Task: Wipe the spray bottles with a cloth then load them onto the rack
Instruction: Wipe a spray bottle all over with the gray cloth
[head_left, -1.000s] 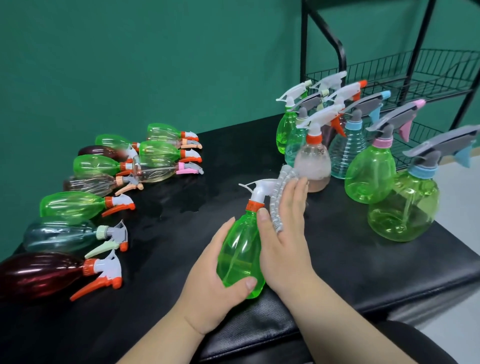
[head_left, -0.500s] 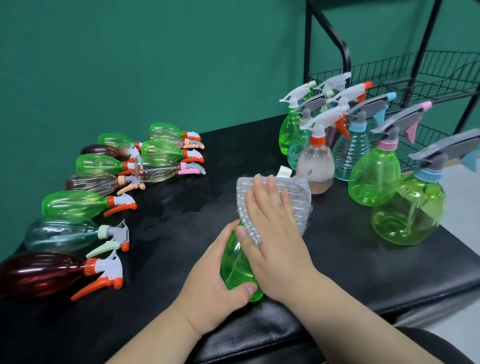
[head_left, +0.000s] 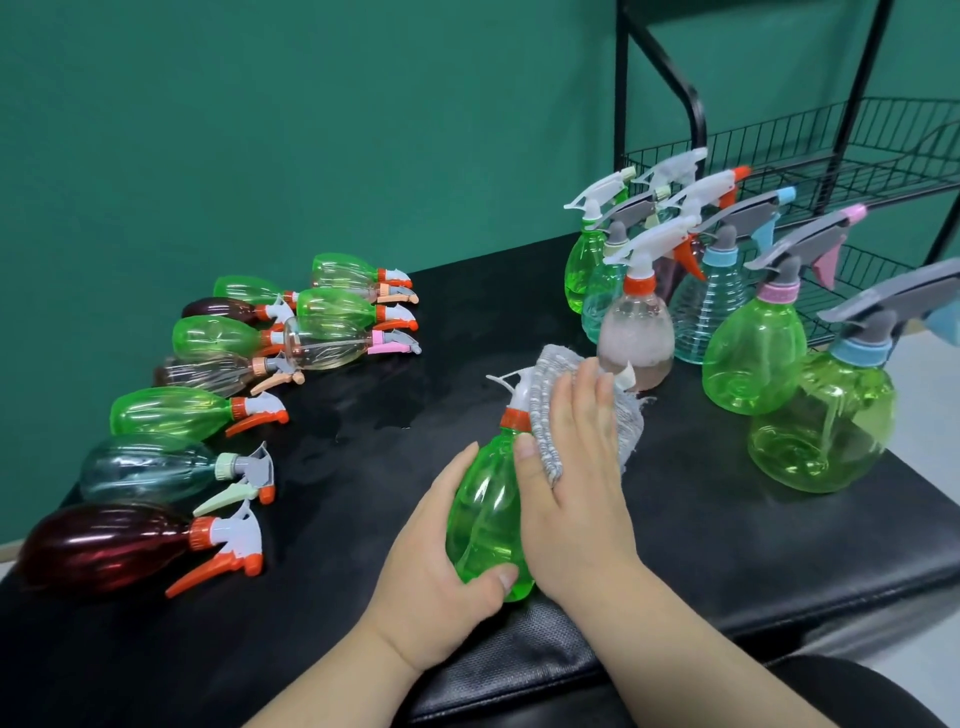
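A green spray bottle (head_left: 485, 514) with an orange collar and white trigger head stands tilted on the black table (head_left: 363, 447), near its front edge. My left hand (head_left: 441, 561) grips the bottle's lower body. My right hand (head_left: 576, 467) presses a grey ribbed cloth (head_left: 553, 384) flat against the bottle's right side and neck, fingers straight. The cloth covers most of the trigger head. The black wire rack (head_left: 810, 156) stands at the back right, beyond the table.
Several spray bottles (head_left: 171, 410) in green, clear and dark red lie on their sides along the table's left. Several upright bottles (head_left: 753, 353) stand in a cluster at the right, close to my right hand. A green wall runs behind.
My right hand slid the cloth down over the bottle's head and body, then back up toward the neck. My left hand kept its grip on the bottle's base.
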